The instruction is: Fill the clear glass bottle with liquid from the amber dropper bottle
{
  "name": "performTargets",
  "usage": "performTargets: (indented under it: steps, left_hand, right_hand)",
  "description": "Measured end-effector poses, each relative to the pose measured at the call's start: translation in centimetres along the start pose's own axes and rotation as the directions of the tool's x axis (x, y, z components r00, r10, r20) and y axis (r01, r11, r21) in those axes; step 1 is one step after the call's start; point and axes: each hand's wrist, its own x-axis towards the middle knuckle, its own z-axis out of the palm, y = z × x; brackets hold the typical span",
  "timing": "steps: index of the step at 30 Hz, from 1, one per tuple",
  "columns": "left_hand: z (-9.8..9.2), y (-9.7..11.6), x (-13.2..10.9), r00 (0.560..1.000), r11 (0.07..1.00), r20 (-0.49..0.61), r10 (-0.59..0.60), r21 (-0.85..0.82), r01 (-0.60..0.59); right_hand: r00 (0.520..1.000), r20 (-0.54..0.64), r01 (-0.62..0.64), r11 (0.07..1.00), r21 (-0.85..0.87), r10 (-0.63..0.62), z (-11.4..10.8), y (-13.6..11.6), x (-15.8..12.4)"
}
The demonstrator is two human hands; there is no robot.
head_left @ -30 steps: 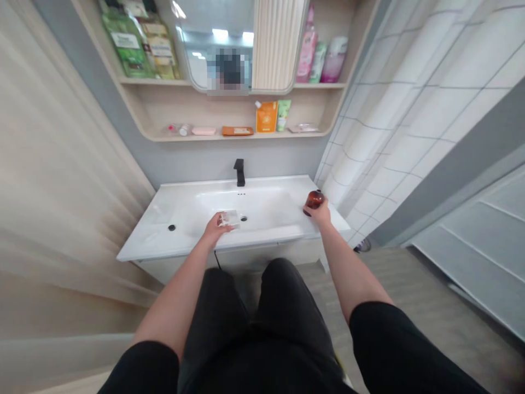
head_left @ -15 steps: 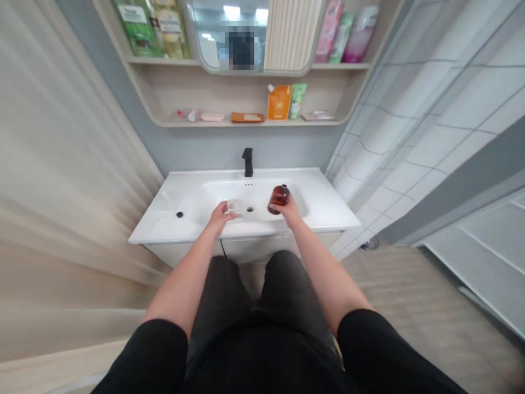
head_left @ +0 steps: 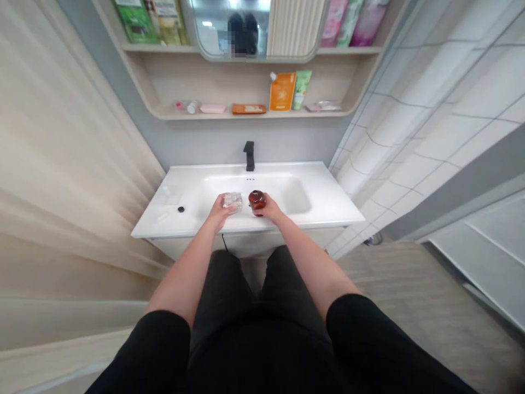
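Note:
Over the white sink basin, my left hand is closed around a clear, see-through container, whose exact kind is hard to make out. My right hand grips a reddish-brown bottle by its side, with the neck pointing up toward my eyes. Bottle and container are close together, a small gap between them, above the middle of the basin. The drain hole is mostly hidden behind the bottle.
A black faucet rises behind the basin. Left on the counter lies a small black cap. Above, a shelf carries an orange pouch, a green tube and small items. A curtain hangs at the left.
My right hand has brought the bottle leftward, close to the clear container. My left hand has stayed nearly in place, with the container turned slightly. The view has shifted a little.

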Motion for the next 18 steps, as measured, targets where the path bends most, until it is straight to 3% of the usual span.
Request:
performTargets:
  steps: [10,18]
  left_hand:
    - [0.0,-0.5,0.3,1.0,0.999,-0.001,0.004,0.037,-0.004]
    - [0.2,-0.4,0.3,0.999,0.994,-0.026,0.027,0.109,-0.024]
  right_hand:
    - [0.999,0.036,-0.036,0.998,-0.06,0.039,0.4,-1.0,-0.2]
    - [0.999,0.03,0.042,0.987,-0.158,-0.038,0.7,-1.3,-0.2]
